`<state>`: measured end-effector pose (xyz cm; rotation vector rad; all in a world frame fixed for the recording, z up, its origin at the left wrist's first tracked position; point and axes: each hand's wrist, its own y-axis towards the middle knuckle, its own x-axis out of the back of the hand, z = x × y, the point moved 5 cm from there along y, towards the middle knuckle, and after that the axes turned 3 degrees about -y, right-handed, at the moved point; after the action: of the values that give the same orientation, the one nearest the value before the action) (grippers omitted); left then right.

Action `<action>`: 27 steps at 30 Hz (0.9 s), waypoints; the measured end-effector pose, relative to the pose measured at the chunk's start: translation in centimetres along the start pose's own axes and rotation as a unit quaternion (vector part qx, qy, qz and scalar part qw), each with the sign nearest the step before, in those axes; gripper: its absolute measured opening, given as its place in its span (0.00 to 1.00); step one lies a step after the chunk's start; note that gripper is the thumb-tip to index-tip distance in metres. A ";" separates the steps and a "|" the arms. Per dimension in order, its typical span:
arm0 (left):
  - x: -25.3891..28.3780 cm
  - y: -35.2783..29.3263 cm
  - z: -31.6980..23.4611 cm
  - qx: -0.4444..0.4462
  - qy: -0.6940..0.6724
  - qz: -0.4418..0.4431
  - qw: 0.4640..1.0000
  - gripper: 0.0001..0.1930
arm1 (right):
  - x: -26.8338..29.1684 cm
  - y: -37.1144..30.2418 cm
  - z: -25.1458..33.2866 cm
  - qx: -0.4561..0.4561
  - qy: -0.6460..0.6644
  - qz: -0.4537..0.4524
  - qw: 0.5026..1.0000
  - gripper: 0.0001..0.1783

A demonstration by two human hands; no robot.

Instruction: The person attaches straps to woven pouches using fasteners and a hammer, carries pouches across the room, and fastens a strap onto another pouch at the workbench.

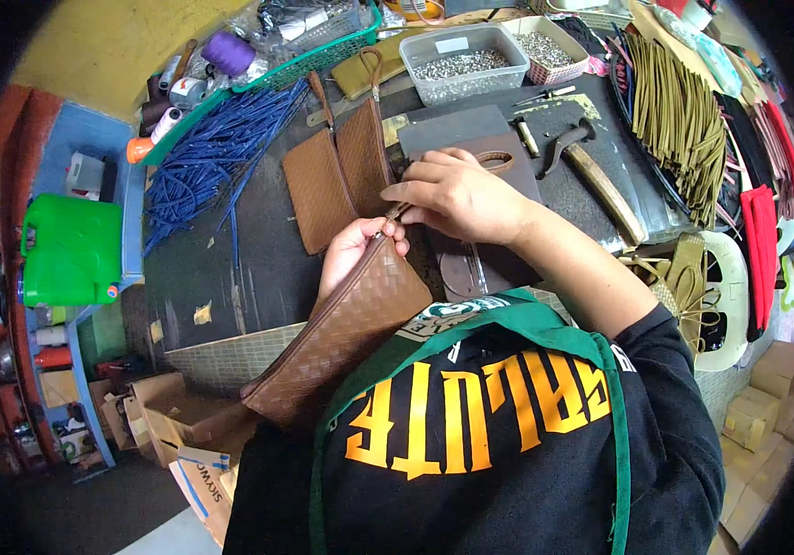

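Observation:
A brown woven-pattern zip pouch (341,324) slants across my front, its lower end against my shirt. My left hand (349,254) grips its upper corner, thumb and fingers closed near the zip end. Over that corner my right hand (466,196) is closed on a short brown strap (401,210) with its fingertips; the exact joint is partly hidden. A brown leather loop (497,161) shows beyond my right hand, and I cannot tell whether it belongs to this strap. Two similar brown pouches (316,190) with wrist straps lie on the dark worktable (203,277).
At the right lie a hammer (608,196) and bundles of olive strips (675,116). Behind are a clear bin (466,88) of small metal fittings and a basket (550,69) of more. Blue strips (203,171) and a green jerrycan (73,250) are at the left.

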<state>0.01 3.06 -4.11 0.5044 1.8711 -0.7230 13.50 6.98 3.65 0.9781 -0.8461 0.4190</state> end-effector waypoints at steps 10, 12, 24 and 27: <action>-4.5 -1.6 -0.2 -0.071 0.261 -0.114 0.956 0.10 | 0.9 0.0 1.3 0.107 -0.038 -0.032 0.993 0.13; -4.4 -1.3 -1.0 -0.059 0.315 -0.057 0.946 0.11 | 0.8 0.4 0.5 0.066 0.032 -0.001 0.997 0.13; -6.0 -3.1 -4.4 -0.243 0.695 -0.171 0.654 0.05 | 1.0 1.4 -1.0 -0.117 0.220 0.146 0.957 0.13; -7.0 -3.1 -3.9 -0.252 0.735 -0.157 0.609 0.05 | 0.7 1.4 -0.7 -0.124 0.253 0.121 0.952 0.12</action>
<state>-1.85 3.31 4.31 0.3674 3.6226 0.3279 13.31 8.23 4.75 0.4966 -0.5320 0.7191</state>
